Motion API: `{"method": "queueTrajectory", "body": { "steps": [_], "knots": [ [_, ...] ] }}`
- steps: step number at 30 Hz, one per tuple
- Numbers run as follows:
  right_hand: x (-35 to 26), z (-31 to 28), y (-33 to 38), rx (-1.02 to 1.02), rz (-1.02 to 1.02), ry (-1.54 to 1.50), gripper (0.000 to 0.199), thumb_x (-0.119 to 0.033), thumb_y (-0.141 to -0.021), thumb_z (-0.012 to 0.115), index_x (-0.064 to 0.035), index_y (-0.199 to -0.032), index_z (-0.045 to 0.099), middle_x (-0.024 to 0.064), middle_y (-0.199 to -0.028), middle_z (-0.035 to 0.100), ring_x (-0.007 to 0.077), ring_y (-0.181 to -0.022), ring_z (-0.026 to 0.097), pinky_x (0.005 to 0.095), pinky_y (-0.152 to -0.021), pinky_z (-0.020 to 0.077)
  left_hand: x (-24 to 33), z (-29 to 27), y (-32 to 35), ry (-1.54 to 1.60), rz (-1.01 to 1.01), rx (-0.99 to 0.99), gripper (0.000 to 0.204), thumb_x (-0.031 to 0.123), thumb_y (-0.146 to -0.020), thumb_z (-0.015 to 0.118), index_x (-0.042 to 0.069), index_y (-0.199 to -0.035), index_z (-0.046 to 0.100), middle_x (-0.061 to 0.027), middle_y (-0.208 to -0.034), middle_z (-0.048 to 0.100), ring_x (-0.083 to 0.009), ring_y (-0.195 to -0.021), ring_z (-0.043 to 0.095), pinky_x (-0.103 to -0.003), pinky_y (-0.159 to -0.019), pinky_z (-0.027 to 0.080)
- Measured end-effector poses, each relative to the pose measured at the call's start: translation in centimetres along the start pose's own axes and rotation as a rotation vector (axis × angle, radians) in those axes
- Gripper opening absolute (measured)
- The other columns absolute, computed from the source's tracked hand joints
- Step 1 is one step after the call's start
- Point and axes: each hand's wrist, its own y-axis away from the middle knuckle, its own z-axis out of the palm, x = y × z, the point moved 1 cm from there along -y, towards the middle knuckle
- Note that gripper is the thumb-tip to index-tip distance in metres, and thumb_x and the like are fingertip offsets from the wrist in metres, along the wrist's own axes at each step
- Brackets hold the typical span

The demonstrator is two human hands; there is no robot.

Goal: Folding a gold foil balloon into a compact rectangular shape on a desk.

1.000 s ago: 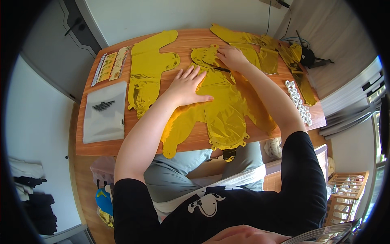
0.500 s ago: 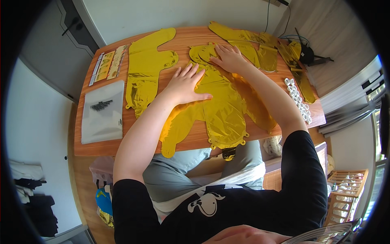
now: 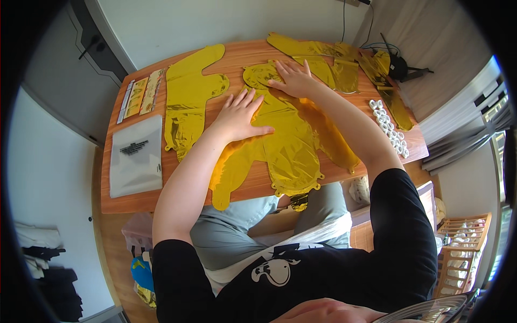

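Observation:
A flat gold foil balloon lies in the middle of the wooden table, its small tabbed end hanging over the near edge. My left hand rests flat on its left side, thumb stretched to the right and fingers apart. Farther off, my right hand lies spread on the upper part of the same balloon. Neither hand grips anything. To the left is another flat gold foil balloon, and more gold foil stretches along the back right.
A stack of clear plastic bags and printed cards lie on the table's left. Several white ribbon rolls line the right side. A black device with antennas stands at the back right corner. A wooden rack is at lower right.
The view has shifted slightly. My right hand's fingers are spread a little differently on the foil; both hands remain flat on the balloon.

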Motion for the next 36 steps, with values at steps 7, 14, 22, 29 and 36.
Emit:
{"method": "queueTrajectory", "body": {
  "steps": [7,14,22,29,36],
  "knots": [
    [4.8,-1.6,3.9,0.031,-0.142,-0.17,0.072,-0.057,-0.102,0.049,-0.012,-0.157,0.039,0.0196,-0.157,0.044,0.0363,-0.146,0.041,0.0504,-0.117,0.0348,0.0,0.6,-0.4,0.027,0.036,0.024,0.121,0.092,-0.077,0.054,0.012,-0.164,0.028,-0.0185,-0.171,0.019,-0.032,-0.16,0.013,-0.053,-0.128,0.009],
    [6.9,-5.0,22.4,-0.214,0.379,-0.048,0.068,-0.049,-0.09,0.072,0.0045,-0.128,0.055,0.0267,-0.113,0.068,0.0379,-0.108,0.068,0.0461,-0.09,0.0532,-0.2,0.3,-0.3,0.027,0.041,0.034,0.122,0.092,-0.077,0.054,0.011,-0.164,0.027,-0.0182,-0.171,0.019,-0.0314,-0.16,0.013,-0.053,-0.128,0.009],
    [4.3,-3.7,27.4,0.057,0.355,-0.509,0.066,-0.02,-0.084,0.081,-0.0035,-0.138,0.047,0.014,-0.089,0.065,0.0268,-0.089,0.067,0.037,-0.077,0.0517,-0.4,0.5,-0.8,-0.018,0.021,0.011,0.121,0.093,-0.076,0.054,0.019,-0.166,0.022,-0.0132,-0.173,0.017,-0.0287,-0.16,0.011,-0.049,-0.129,0.008],
    [-1.8,-6.1,27.2,0.39,0.11,-0.844,0.061,0.005,-0.091,0.061,-0.0057,-0.148,0.044,0.0122,-0.123,0.059,0.0219,-0.103,0.068,0.0308,-0.087,0.0543,0.3,0.1,-0.2,-0.009,0.009,0.014,0.12,0.09,-0.076,0.056,0.015,-0.165,0.026,-0.0148,-0.172,0.018,-0.0293,-0.16,0.013,-0.05,-0.129,0.009],
    [-7.3,-5.8,25.9,0.119,-0.357,-0.613,0.067,-0.009,-0.092,0.07,-0.0068,-0.152,0.042,0.02,-0.141,0.057,0.0346,-0.119,0.064,0.0439,-0.097,0.054,-0.2,0.3,-0.3,0.031,0.022,0.023,0.121,0.09,-0.076,0.057,0.012,-0.164,0.028,-0.0167,-0.171,0.019,-0.03,-0.16,0.013,-0.052,-0.129,0.008]
  ]
}}
